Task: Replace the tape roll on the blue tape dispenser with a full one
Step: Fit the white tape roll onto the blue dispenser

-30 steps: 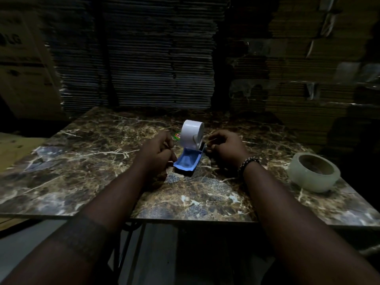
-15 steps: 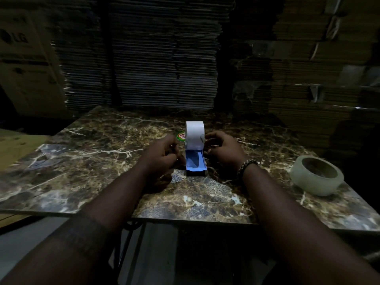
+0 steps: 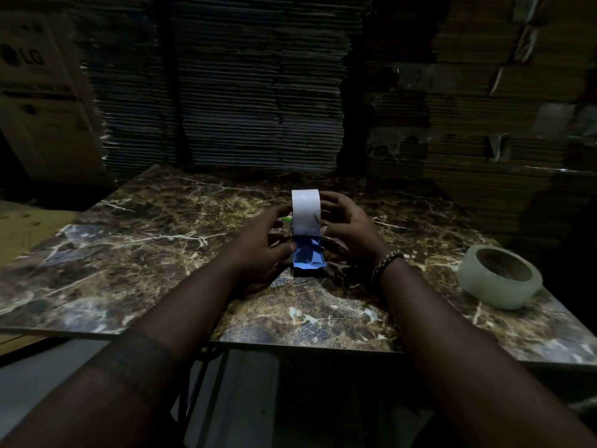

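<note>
The blue tape dispenser [image 3: 307, 256] stands on the marble table [image 3: 135, 253], its front end towards me. A white roll [image 3: 305, 212] sits upright on it. My left hand [image 3: 262, 244] is against the dispenser's left side, thumb at its blue base and fingertips at the roll's left edge. My right hand [image 3: 350, 231] cups the roll from the right, fingers curled around its upper and lower edge. A clear, pale tape roll [image 3: 499, 277] lies flat at the table's right edge, apart from both hands.
Stacks of flattened cardboard [image 3: 258, 85] rise right behind the table. A printed carton [image 3: 35, 92] stands at the far left. A small green-and-red label [image 3: 287, 218] shows behind my left hand. The table's front edge [image 3: 290, 345] is close to me.
The dispenser has been turned until its front faces me squarely. Both hands have risen from its base up to the white roll, and the right hand's fingers have spread around it.
</note>
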{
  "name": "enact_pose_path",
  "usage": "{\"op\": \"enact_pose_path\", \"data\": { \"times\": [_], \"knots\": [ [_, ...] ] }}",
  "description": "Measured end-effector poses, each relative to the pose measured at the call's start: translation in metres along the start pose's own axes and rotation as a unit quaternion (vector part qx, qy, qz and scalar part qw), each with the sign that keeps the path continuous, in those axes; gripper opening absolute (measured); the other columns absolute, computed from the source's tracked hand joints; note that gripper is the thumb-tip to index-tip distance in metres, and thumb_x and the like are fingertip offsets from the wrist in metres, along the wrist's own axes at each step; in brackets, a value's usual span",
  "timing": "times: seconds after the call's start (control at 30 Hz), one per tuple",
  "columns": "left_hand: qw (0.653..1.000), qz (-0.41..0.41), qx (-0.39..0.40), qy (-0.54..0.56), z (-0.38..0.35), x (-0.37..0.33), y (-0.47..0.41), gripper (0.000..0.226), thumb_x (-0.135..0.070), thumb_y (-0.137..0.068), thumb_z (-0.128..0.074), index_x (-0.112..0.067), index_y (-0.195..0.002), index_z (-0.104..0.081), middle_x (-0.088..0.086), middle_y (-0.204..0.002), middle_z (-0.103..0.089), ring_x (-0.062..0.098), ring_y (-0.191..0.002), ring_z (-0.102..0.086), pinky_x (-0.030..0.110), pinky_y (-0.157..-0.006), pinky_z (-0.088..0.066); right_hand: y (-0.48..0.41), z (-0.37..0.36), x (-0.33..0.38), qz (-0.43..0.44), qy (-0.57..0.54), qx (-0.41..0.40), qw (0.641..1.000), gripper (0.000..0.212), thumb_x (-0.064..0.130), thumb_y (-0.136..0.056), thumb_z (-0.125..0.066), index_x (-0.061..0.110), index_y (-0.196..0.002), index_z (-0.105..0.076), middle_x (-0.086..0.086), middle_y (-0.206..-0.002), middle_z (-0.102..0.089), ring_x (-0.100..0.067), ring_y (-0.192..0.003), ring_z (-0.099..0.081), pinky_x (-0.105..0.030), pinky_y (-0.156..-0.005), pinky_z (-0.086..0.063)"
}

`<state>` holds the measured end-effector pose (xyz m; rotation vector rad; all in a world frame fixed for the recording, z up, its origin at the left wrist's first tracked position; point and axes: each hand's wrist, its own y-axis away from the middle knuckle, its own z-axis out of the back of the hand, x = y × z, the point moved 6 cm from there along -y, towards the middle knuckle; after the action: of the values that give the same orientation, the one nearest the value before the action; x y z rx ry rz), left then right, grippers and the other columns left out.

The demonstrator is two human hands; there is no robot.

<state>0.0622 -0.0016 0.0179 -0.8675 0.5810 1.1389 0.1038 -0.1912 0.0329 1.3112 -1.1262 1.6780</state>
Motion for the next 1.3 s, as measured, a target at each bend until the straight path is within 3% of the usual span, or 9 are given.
{"op": "enact_pose_path", "data": {
  "times": [0.13,0.3,0.43,0.6,0.77,0.9,1.1,1.23,1.3],
  "knots": [
    [0.999,0.000,0.014,0.029,-0.004,-0.004,0.001,0.071,-0.012,-0.093,-0.073,-0.032,-0.151,-0.038,0.002,-0.150,-0.051,0.015,-0.137,-0.051,0.034,-0.105,-0.052,-0.001,-0.002,0.000,0.002,-0.003,0.015,1.000,0.082,0.004,-0.072,-0.072,0.031,-0.145,-0.045,-0.010,-0.149,-0.047,-0.030,-0.131,-0.057,-0.043,-0.096,-0.060],
    [0.998,0.002,0.013,0.068,-0.007,-0.007,0.002,0.055,0.000,-0.097,-0.062,-0.032,-0.140,-0.053,0.002,-0.134,-0.064,0.010,-0.121,-0.064,0.021,-0.085,-0.060,-0.003,-0.003,0.000,0.034,0.050,0.027,0.998,0.086,-0.002,-0.086,-0.077,0.032,-0.155,-0.038,-0.005,-0.151,-0.049,-0.015,-0.126,-0.060,-0.031,-0.091,-0.061],
    [0.998,-0.002,0.015,0.059,-0.007,-0.006,0.000,0.050,0.004,-0.099,-0.058,-0.022,-0.141,-0.056,0.000,-0.131,-0.065,-0.004,-0.111,-0.063,0.014,-0.078,-0.056,-0.004,-0.002,-0.001,0.041,0.056,0.020,0.997,0.082,-0.002,-0.088,-0.077,0.036,-0.152,-0.042,-0.003,-0.147,-0.055,-0.021,-0.128,-0.062,-0.044,-0.099,-0.060],
    [1.000,0.004,0.010,0.027,-0.006,-0.004,-0.001,0.052,-0.003,-0.100,-0.060,-0.027,-0.146,-0.056,-0.002,-0.126,-0.068,-0.007,-0.106,-0.062,0.008,-0.075,-0.053,-0.005,0.000,-0.001,0.045,0.042,0.010,0.998,0.080,-0.006,-0.086,-0.076,0.031,-0.150,-0.046,-0.006,-0.144,-0.057,-0.023,-0.126,-0.064,-0.042,-0.095,-0.062],
    [1.000,0.014,0.008,0.001,-0.004,0.000,-0.001,0.048,-0.014,-0.100,-0.062,-0.032,-0.144,-0.057,-0.002,-0.132,-0.068,0.013,-0.119,-0.066,0.039,-0.095,-0.060,-0.007,0.005,-0.003,0.039,0.019,0.001,0.999,0.079,-0.014,-0.083,-0.074,0.025,-0.147,-0.050,-0.009,-0.143,-0.058,-0.027,-0.125,-0.064,-0.035,-0.087,-0.062],
    [1.000,0.014,0.008,0.004,-0.005,-0.001,0.001,0.047,-0.009,-0.101,-0.060,-0.027,-0.145,-0.057,-0.002,-0.131,-0.068,0.006,-0.115,-0.066,0.015,-0.081,-0.056,-0.008,0.010,-0.004,0.039,0.008,-0.004,0.999,0.079,-0.017,-0.081,-0.074,0.024,-0.145,-0.051,-0.013,-0.141,-0.059,-0.030,-0.123,-0.065,-0.038,-0.087,-0.062],
    [1.000,0.012,0.004,-0.021,-0.003,-0.004,0.001,0.048,-0.009,-0.102,-0.059,-0.026,-0.147,-0.055,-0.004,-0.128,-0.067,0.004,-0.106,-0.065,0.004,-0.072,-0.049,-0.007,0.017,-0.005,0.030,-0.025,-0.001,0.999,0.079,-0.019,-0.078,-0.072,0.023,-0.142,-0.053,-0.016,-0.141,-0.058,-0.031,-0.121,-0.064,-0.042,-0.085,-0.062],
    [0.999,0.015,0.002,-0.034,-0.003,-0.004,0.002,0.049,-0.013,-0.102,-0.061,-0.031,-0.147,-0.055,-0.005,-0.128,-0.070,0.005,-0.108,-0.067,0.007,-0.074,-0.050,-0.005,0.021,-0.004,0.020,-0.038,-0.004,0.999,0.080,-0.023,-0.079,-0.069,0.018,-0.145,-0.052,-0.018,-0.141,-0.056,-0.028,-0.114,-0.065,-0.034,-0.078,-0.063],
    [0.999,0.017,0.005,-0.038,-0.003,-0.005,0.003,0.048,-0.016,-0.102,-0.061,-0.034,-0.145,-0.054,-0.006,-0.127,-0.070,0.007,-0.112,-0.067,0.020,-0.084,-0.056,-0.004,0.023,-0.004,0.020,-0.037,-0.008,0.999,0.080,-0.024,-0.078,-0.068,0.016,-0.145,-0.052,-0.018,-0.139,-0.057,-0.024,-0.110,-0.066,-0.035,-0.079,-0.063]
  ]
}}
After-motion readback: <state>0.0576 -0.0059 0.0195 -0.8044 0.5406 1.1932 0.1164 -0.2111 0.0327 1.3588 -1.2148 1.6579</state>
